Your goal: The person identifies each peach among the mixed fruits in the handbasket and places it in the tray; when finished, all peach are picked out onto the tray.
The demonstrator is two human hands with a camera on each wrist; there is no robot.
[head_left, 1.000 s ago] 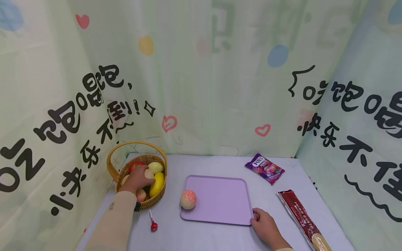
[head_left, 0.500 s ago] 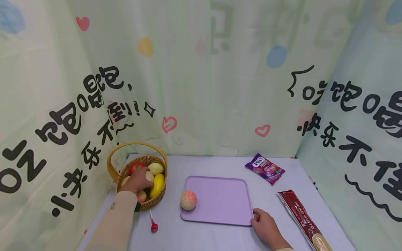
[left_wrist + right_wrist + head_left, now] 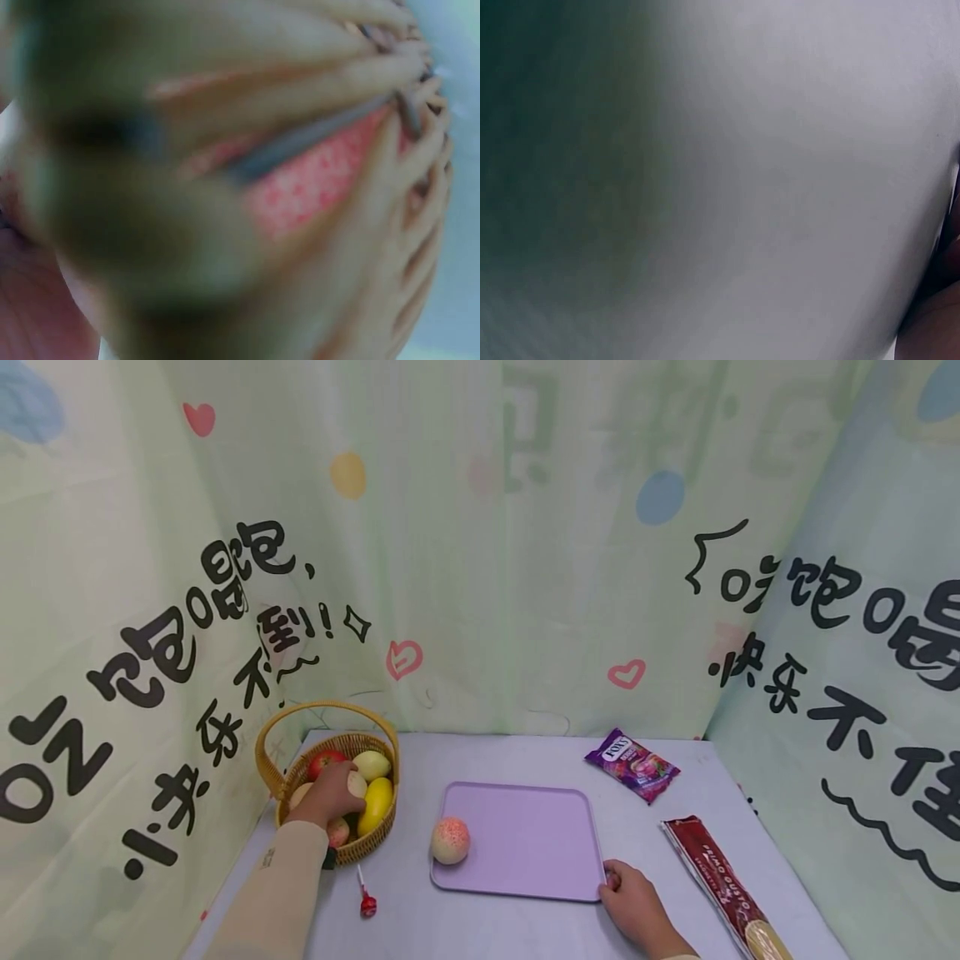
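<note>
Inside the wicker basket (image 3: 393, 806), my left hand (image 3: 326, 793) curls its fingers round a pale peach (image 3: 357, 784). Next to that hand lie a banana (image 3: 376, 806), a lemon (image 3: 372, 765), a red apple (image 3: 324, 762) and another peach (image 3: 337, 832). The left wrist view is filled by blurred basket weave (image 3: 390, 225), with a pink-speckled surface behind its gaps. At the near right corner of the purple tray (image 3: 525, 843), my right hand (image 3: 636, 903) pinches the rim between thumb and curled fingers. One speckled peach (image 3: 450, 841) sits on the tray's left edge.
A lollipop (image 3: 367, 903) lies in front of the basket. Behind the tray's right side is a purple candy bag (image 3: 632, 765). A long dark red food packet (image 3: 723, 885) lies to the right of my right hand. Printed curtains (image 3: 487, 610) enclose the table's back and sides.
</note>
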